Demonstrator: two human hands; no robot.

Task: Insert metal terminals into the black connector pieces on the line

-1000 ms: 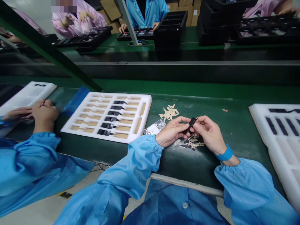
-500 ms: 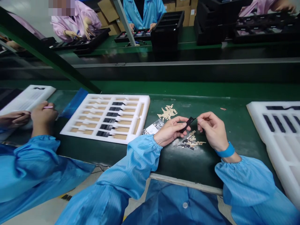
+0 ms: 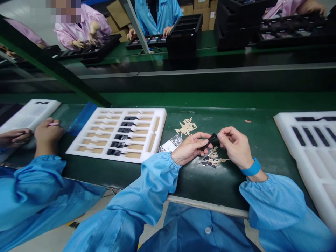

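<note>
My left hand (image 3: 191, 147) is closed around a slim black strip-like part (image 3: 209, 142), its upper end sticking out past the thumb. Close to that end, my right hand (image 3: 234, 144) pinches with thumb and forefinger; whatever sits between the fingertips is too small to make out. Under the hands lies a pile of small black and tan pieces (image 3: 216, 161). Beyond my left hand is a heap of tan cut-out pieces (image 3: 186, 126). A clear plastic bag (image 3: 170, 144) with a white label rests beside my left wrist.
A white foam tray (image 3: 143, 159) with several black comb-like parts stands to the left. Another white foam tray (image 3: 291, 140) holding black strips is at the right. At far left, a co-worker's hand (image 3: 48, 134) works by a white block (image 3: 28, 113). Black trays (image 3: 185, 35) stand across the bench.
My right fingertips have come nearer the black part's end. The thin dark sliver that stretched between them and the part no longer shows. The view has shifted slightly.
</note>
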